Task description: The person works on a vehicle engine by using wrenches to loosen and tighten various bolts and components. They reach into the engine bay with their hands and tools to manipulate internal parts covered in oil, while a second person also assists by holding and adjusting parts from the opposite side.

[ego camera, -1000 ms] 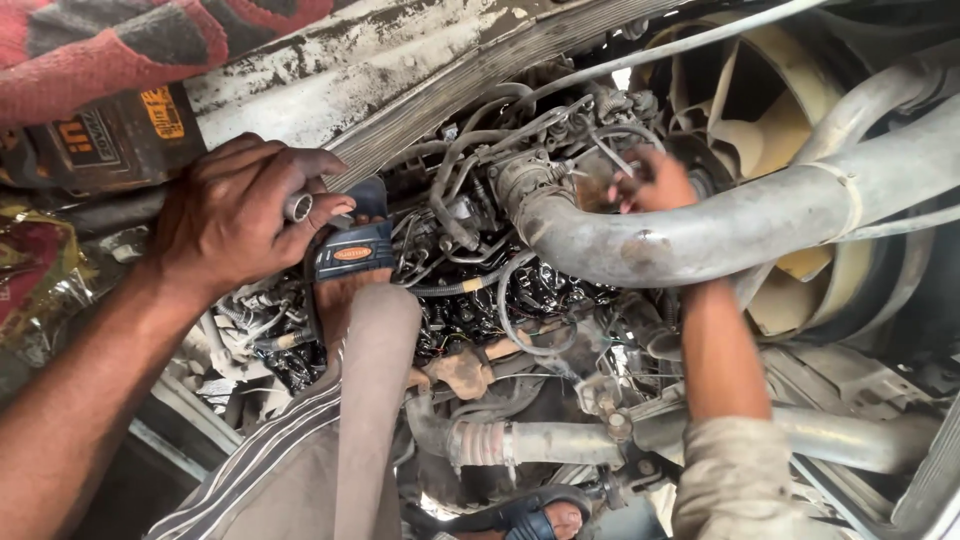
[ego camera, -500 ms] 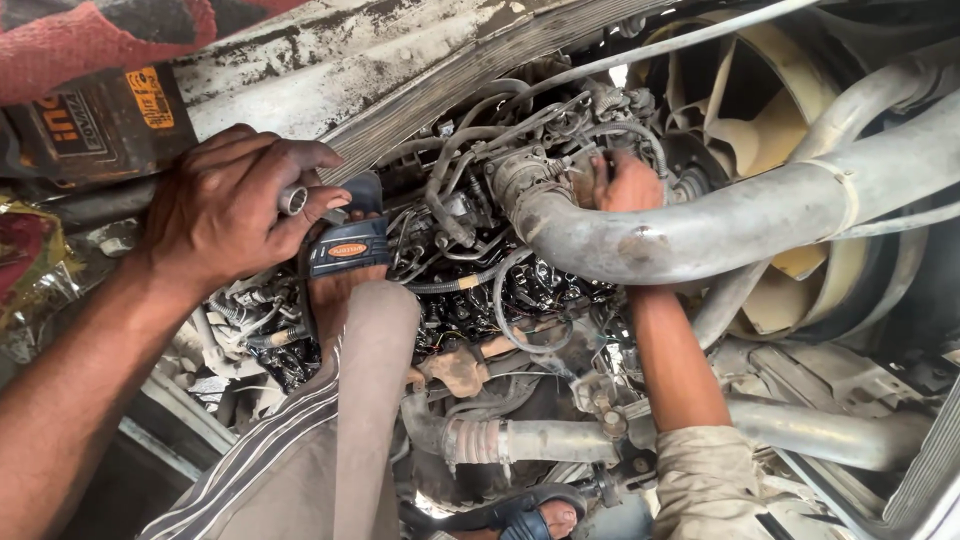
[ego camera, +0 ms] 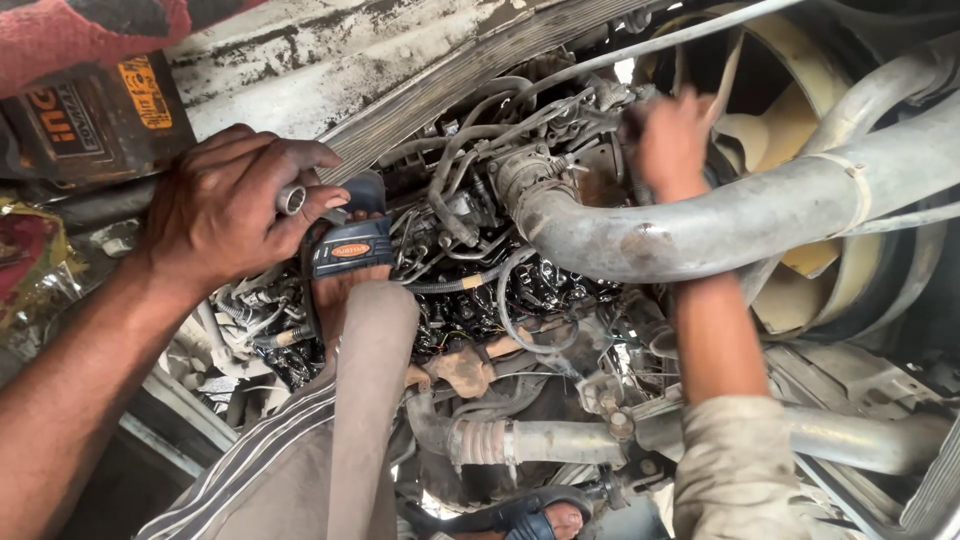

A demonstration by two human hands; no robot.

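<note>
- step in hand looks like bolt work on the engine (ego camera: pixel 480 260): left hand (ego camera: pixel 225 205) fingers pinch a small metal socket (ego camera: pixel 291 199), just above a blue tool (ego camera: pixel 350 248) gripped from below by another hand.
- right hand (ego camera: pixel 672 140) is up by the fan (ego camera: pixel 760 120), behind the big grey pipe (ego camera: pixel 720 225); can't tell its grip.
- next move prob needs the socket seated on the tool.
- vs 0.5 s ago: right hand higher, more to the right; left hand much the same.

You had a thick grey metal pipe (ego camera: pixel 760 225) running across the engine bay, with a cream plastic fan (ego camera: pixel 770 130) behind it. A tangle of black hoses and thin metal lines (ego camera: pixel 480 200) sat left of the pipe. Lower down lay a corrugated grey hose (ego camera: pixel 540 440), and a blue sandal (ego camera: pixel 530 515) showed beneath.
</note>
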